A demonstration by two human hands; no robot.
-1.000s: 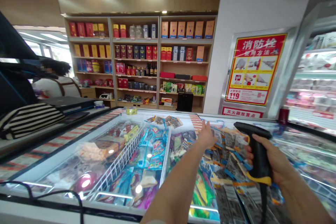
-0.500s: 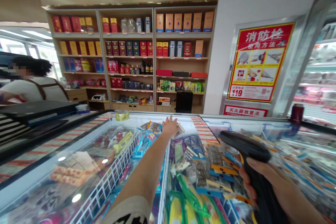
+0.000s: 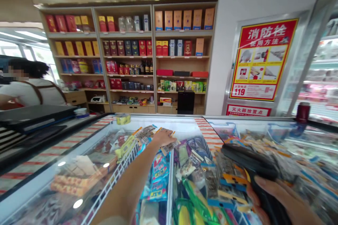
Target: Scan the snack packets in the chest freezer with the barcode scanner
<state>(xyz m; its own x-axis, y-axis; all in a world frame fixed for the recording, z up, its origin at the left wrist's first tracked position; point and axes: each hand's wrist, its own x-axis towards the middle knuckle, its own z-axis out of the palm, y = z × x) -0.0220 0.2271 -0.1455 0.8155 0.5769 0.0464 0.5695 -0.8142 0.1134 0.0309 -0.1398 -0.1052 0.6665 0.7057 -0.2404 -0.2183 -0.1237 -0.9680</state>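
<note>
Okay: two hands, one scanner. The black handheld scanner [image 3: 249, 160] is gripped by the right hand [image 3: 280, 190], fingers wrapped around its handle, above the right-hand stock. The left hand [image 3: 161, 137] is stretched to the far end of the freezer [image 3: 185, 121], laid over brown packets [image 3: 167, 147]; fingers partly spread, whether any packet is pinched cannot be told. More brown packets sit just left of it; exact count unclear from overlap.

Containers: blue packs [image 3: 160, 172] are held in one white wire basket [image 3: 131, 154]; green packs [image 3: 192, 197] showing yellow are stacked right of it. Brown packs with orange and blue strips [image 3: 232, 179] are piled under the scanner.

One yellow roll [image 3: 123, 119] is set on the far left corner. One dark red bottle [image 3: 303, 110] is stood at far right. One black machine [image 3: 39, 112] is parked on the left surface [image 3: 87, 119]; one other person [image 3: 47, 91] is seen beyond it. Behind: three shelving units [image 3: 154, 88], six orange boxes [image 3: 187, 20] top right, one red-and-yellow poster [image 3: 264, 59] wall-mounted.
</note>
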